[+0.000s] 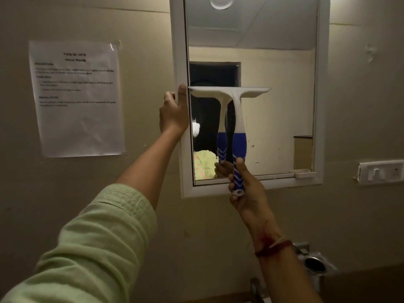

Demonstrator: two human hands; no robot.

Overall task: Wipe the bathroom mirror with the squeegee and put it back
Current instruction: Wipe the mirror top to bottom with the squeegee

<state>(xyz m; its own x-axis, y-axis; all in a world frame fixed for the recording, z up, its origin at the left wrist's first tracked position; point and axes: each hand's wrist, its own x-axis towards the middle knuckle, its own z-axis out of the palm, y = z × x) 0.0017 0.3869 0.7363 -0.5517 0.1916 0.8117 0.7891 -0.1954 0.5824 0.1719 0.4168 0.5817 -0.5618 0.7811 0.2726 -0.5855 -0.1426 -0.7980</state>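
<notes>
A white-framed mirror (282, 101) hangs on the beige wall. The squeegee (236, 119) has a white blade head and a blue-and-white handle. Its blade lies flat against the glass about halfway up, at the mirror's left side. My right hand (244, 189) is shut on the lower end of the handle, in front of the mirror's bottom frame. My left hand (173, 110) grips the left edge of the mirror frame, thumb on the front and fingers behind. The glass shows small specks and a bright smear near its left edge.
A printed task sheet (78, 97) is taped to the wall left of the mirror. A white switch plate (380, 171) sits to the right. A metal fitting (312, 263) juts from the wall below my right wrist. A small white tab (302, 173) sits on the mirror's lower right frame.
</notes>
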